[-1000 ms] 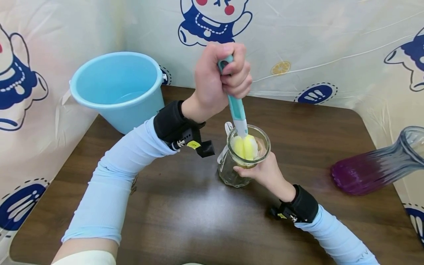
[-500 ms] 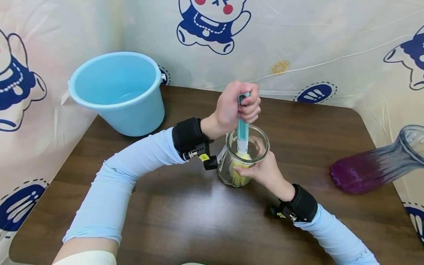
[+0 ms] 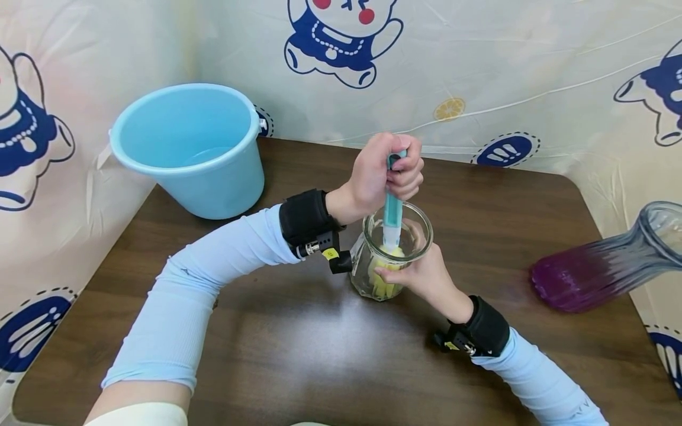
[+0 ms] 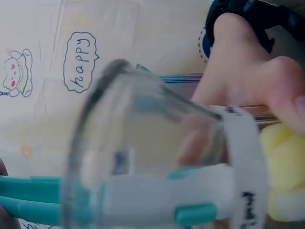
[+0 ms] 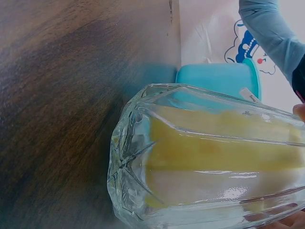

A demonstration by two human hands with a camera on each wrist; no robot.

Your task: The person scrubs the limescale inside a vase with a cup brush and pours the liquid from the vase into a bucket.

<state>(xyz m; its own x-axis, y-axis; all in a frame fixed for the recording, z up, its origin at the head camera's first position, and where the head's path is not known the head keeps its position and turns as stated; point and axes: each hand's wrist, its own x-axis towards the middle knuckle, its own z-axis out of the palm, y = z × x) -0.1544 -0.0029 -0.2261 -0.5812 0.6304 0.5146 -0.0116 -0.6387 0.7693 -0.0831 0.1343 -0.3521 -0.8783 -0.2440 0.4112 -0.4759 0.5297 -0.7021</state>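
My left hand (image 3: pixel 386 171) grips the teal handle of a bottle brush (image 3: pixel 392 214) from above, fingers wrapped round it. The brush points down into a clear glass jar (image 3: pixel 364 278), its yellow and white sponge head (image 5: pixel 205 157) filling much of the lower inside. My right hand (image 3: pixel 423 273) holds the jar's side, thumb at the front and fingers behind the glass. A white strip with black lettering (image 4: pixel 248 167) runs along the jar in the left wrist view. The jar's base is close at the brown table (image 5: pixel 62 119).
A light blue bucket (image 3: pixel 213 189) stands at the back left of the table. On the right, a ribbed glass vase (image 3: pixel 629 254) with a purple lower part is near the table's edge. A patterned white sheet (image 3: pixel 479 59) hangs behind.
My left hand has come down with the brush, and the sponge head has gone from the jar's mouth to deep inside it. Over the last half second little moves. My right hand stays on the jar.
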